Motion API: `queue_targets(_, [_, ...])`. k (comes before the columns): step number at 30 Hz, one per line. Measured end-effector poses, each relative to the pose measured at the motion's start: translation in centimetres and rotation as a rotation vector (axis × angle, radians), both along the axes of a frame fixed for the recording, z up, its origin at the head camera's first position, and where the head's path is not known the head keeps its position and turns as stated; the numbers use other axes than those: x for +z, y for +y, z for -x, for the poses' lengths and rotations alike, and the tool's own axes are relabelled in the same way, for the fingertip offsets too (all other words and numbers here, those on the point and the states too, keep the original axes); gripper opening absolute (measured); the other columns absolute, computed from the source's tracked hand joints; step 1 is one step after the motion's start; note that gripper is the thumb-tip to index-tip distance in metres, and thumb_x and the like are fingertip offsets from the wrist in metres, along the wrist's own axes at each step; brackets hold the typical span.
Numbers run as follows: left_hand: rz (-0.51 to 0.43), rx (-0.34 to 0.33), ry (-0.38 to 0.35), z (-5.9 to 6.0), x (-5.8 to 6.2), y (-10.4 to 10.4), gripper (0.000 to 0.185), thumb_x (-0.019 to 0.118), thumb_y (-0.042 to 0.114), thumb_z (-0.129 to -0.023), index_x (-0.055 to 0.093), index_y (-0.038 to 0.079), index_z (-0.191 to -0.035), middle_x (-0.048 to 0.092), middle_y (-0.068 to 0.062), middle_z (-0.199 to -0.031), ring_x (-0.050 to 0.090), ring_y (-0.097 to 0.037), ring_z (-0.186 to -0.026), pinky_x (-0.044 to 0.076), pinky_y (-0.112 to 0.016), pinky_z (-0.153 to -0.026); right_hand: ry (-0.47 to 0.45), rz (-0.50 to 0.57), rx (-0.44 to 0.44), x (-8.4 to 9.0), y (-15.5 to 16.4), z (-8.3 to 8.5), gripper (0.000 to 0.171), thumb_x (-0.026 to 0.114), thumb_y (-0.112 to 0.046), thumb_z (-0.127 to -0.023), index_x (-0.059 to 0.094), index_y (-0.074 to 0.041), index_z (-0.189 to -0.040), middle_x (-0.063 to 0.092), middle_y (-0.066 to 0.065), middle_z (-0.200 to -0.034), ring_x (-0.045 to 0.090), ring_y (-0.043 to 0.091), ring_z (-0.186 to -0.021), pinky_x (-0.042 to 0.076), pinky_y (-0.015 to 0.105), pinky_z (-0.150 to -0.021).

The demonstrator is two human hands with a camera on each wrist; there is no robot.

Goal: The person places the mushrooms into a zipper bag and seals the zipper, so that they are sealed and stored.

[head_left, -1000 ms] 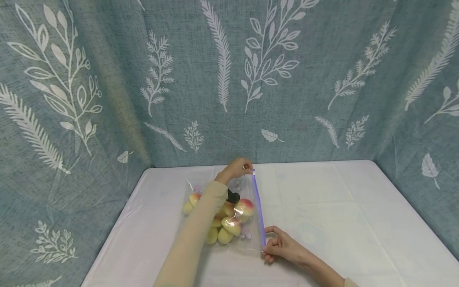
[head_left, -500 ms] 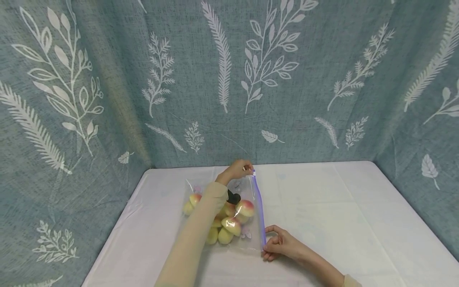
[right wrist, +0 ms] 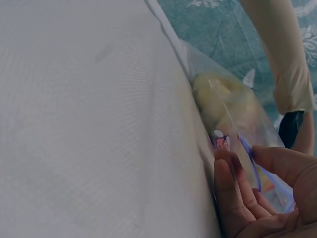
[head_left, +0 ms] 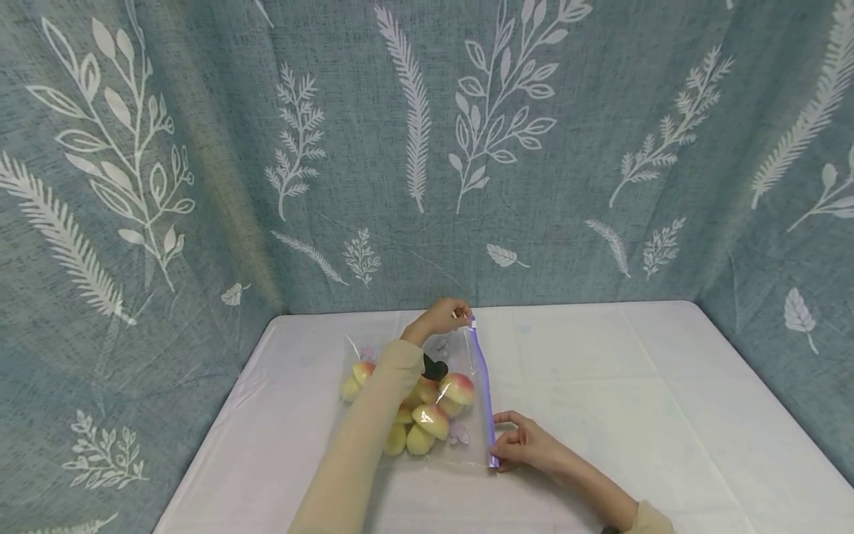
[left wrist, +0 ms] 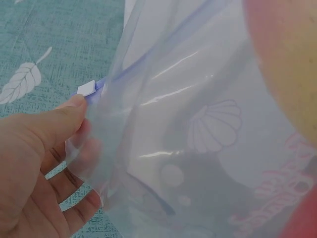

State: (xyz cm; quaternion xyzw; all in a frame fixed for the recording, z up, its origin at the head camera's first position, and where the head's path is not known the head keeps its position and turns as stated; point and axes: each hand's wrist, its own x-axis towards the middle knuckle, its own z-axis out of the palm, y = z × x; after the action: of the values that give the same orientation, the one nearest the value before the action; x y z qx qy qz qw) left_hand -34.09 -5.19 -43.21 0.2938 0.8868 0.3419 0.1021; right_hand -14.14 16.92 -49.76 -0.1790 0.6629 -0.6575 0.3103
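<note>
A clear zip bag (head_left: 434,345) lies on the white table, holding several rounded yellow pieces with reddish tops (head_left: 457,387). Its purple zip strip (head_left: 484,378) runs along the right side. At the far corner my left hand (head_left: 443,314) pinches the bag's edge; in the left wrist view the thumb is right at the white slider (left wrist: 86,88). Near the strip's other end, my right hand (head_left: 527,443) pinches the strip between thumb and fingers, with the corner tip showing below the thumb. My left forearm (head_left: 363,437) crosses over the bag and hides part of the yellow pieces.
The white-covered table (head_left: 600,371) extends to both sides of the bag. A teal curtain (head_left: 427,245) with white leaf patterns stands behind the table and along both sides. A black wrist strap piece (head_left: 436,368) shows at my left cuff.
My right hand's fingertips have shifted slightly up along the purple strip, and its near end now shows below the thumb. My left hand keeps its pinch at the far corner.
</note>
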Motion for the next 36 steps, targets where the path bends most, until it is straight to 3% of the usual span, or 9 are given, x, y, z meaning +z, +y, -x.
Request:
queue_targets(7, [-0.043, -0.051, 0.012, 6.2, -6.8, -0.9, 0.022, 0.059, 0.038, -0.09, 0.066, 0.017, -0.093, 0.06, 0.0, -0.083, 0.055, -0.014, -0.074, 0.05, -0.026, -0.06, -0.001, 0.0, -0.022, -0.2, 0.0, 0.7, 0.065, 0.061, -0.01, -0.088, 0.02, 0.013, -0.134, 0.068, 0.007, -0.088, 0.067, 0.019, -0.08, 0.057, 0.037, -0.078])
queue_targets(14, [-0.032, -0.028, 0.061, 10.0, -11.6, -1.2, 0.021, 0.058, 0.035, -0.091, 0.066, 0.017, -0.097, 0.06, -0.001, -0.085, 0.055, -0.016, -0.077, 0.051, -0.029, -0.061, -0.001, -0.006, -0.058, 0.2, 0.1, 1.3, 0.068, 0.06, -0.013, -0.09, 0.018, 0.011, -0.137, 0.066, 0.014, -0.099, 0.066, 0.023, -0.089, 0.056, 0.037, -0.082])
queue_targets(18, [-0.064, -0.047, 0.068, 14.6, -16.9, -1.8, 0.026, 0.057, 0.05, -0.087, 0.065, 0.027, -0.096, 0.06, 0.005, -0.088, 0.055, -0.012, -0.078, 0.051, -0.026, -0.059, -0.002, -0.002, -0.085, 0.4, 0.1, 1.7, 0.067, 0.06, -0.011, -0.09, 0.018, 0.01, -0.138, 0.065, 0.011, -0.101, 0.066, 0.021, -0.09, 0.056, 0.037, -0.083])
queue_targets(20, [-0.08, -0.061, 0.063, 15.7, -18.1, -2.0, 0.03, 0.055, 0.061, -0.082, 0.064, 0.035, -0.094, 0.059, 0.01, -0.087, 0.055, -0.008, -0.077, 0.051, -0.023, -0.058, 0.005, -0.007, -0.097, 0.5, 0.1, 1.8, 0.067, 0.06, -0.012, -0.09, 0.019, 0.01, -0.138, 0.063, 0.012, -0.104, 0.065, 0.02, -0.091, 0.056, 0.037, -0.084])
queue_targets(23, [-0.112, -0.076, 0.084, 14.9, -17.3, -2.0, 0.032, 0.053, 0.064, -0.082, 0.063, 0.036, -0.093, 0.059, 0.012, -0.085, 0.054, -0.006, -0.073, 0.05, -0.021, -0.055, 0.017, -0.028, -0.114, 0.6, 0.0, 2.2, 0.066, 0.059, -0.015, -0.091, 0.021, 0.008, -0.139, 0.059, 0.016, -0.111, 0.064, 0.021, -0.095, 0.055, 0.037, -0.085])
queue_targets(28, [-0.058, -0.02, 0.012, 8.1, -9.5, -1.0, 0.027, 0.056, 0.044, -0.09, 0.066, 0.02, -0.099, 0.062, 0.002, -0.087, 0.058, -0.013, -0.074, 0.052, -0.026, -0.06, 0.041, -0.059, -0.146, 0.8, -0.1, 2.9, 0.063, 0.057, -0.019, -0.093, 0.023, 0.006, -0.139, 0.053, 0.023, -0.118, 0.062, 0.022, -0.098, 0.055, 0.037, -0.085])
queue_targets(31, [-0.055, -0.015, -0.018, 7.2, -8.5, -0.9, 0.026, 0.057, 0.041, -0.091, 0.066, 0.018, -0.1, 0.062, 0.001, -0.087, 0.059, -0.014, -0.073, 0.053, -0.027, -0.061, 0.05, -0.057, -0.169, 0.9, -0.2, 3.3, 0.062, 0.056, -0.02, -0.094, 0.024, 0.007, -0.138, 0.051, 0.024, -0.118, 0.063, 0.022, -0.097, 0.056, 0.037, -0.084])
queue_targets(33, [-0.063, -0.022, -0.007, 9.7, -11.4, -1.1, 0.027, 0.057, 0.046, -0.089, 0.066, 0.022, -0.099, 0.062, 0.003, -0.087, 0.059, -0.013, -0.073, 0.054, -0.026, -0.06, 0.052, -0.059, -0.182, 0.9, -0.3, 3.5, 0.062, 0.056, -0.021, -0.094, 0.024, 0.006, -0.138, 0.05, 0.024, -0.119, 0.063, 0.022, -0.097, 0.055, 0.038, -0.084])
queue_targets(36, [-0.075, -0.036, 0.024, 17.8, -20.5, -1.9, 0.032, 0.056, 0.059, -0.082, 0.065, 0.033, -0.098, 0.061, 0.009, -0.087, 0.059, -0.01, -0.071, 0.054, -0.026, -0.057, 0.056, -0.055, -0.207, 1.1, -0.5, 3.8, 0.06, 0.055, -0.02, -0.094, 0.024, 0.007, -0.138, 0.049, 0.025, -0.12, 0.062, 0.021, -0.097, 0.055, 0.038, -0.084])
